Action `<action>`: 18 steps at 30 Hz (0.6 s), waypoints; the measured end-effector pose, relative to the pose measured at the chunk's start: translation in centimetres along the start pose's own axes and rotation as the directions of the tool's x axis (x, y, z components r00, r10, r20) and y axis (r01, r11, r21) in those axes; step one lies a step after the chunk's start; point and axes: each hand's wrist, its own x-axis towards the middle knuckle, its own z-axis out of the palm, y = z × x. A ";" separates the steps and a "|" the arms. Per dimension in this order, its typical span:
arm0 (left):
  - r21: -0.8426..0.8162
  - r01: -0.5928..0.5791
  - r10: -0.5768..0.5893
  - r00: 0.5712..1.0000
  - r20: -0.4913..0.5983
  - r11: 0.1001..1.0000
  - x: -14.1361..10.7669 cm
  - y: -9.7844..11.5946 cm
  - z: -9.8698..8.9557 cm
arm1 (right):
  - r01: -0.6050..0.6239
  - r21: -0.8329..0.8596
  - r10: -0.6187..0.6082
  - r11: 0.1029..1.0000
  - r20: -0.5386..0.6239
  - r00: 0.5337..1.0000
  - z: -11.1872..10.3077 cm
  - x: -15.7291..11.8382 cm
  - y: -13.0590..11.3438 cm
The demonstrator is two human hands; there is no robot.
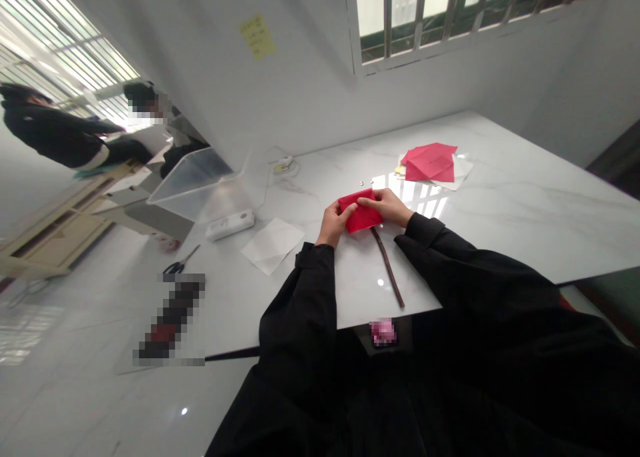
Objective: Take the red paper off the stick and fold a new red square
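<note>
A folded piece of red paper [361, 218] is held between both my hands, just above the white table. My left hand [334, 223] grips its left side, thumb lying on the front face. On the upper right edge, my right hand [389, 207] pinches the same paper, with its thumb also across the front. Below the paper a thin brown stick [388, 269] lies on the table, pointing toward me; its far end reaches the paper's lower edge. To the left lies a sheet of white paper [273, 246].
Red sheets [431, 162] lie on pale papers at the right. On the left are a white power strip [230, 225], scissors [181, 263] and a clear plastic bin [200, 183]. A charger with a cable [284, 165] sits by the wall. Two people are at the far left.
</note>
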 end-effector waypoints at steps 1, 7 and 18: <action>-0.006 0.004 -0.003 1.000 0.024 1.000 -0.1 0.2 0.1 | -0.001 0.008 0.001 1.000 -0.021 1.000 0.0 0.1 0.1; 0.023 0.070 -0.073 0.983 0.168 0.997 -1.0 1.9 0.0 | -0.056 0.262 0.107 0.963 -0.185 0.977 -0.3 0.8 0.2; 0.071 0.009 -0.016 0.995 0.102 0.997 -0.9 1.5 -0.1 | -0.075 0.247 0.137 0.966 -0.248 0.959 -0.6 1.0 0.3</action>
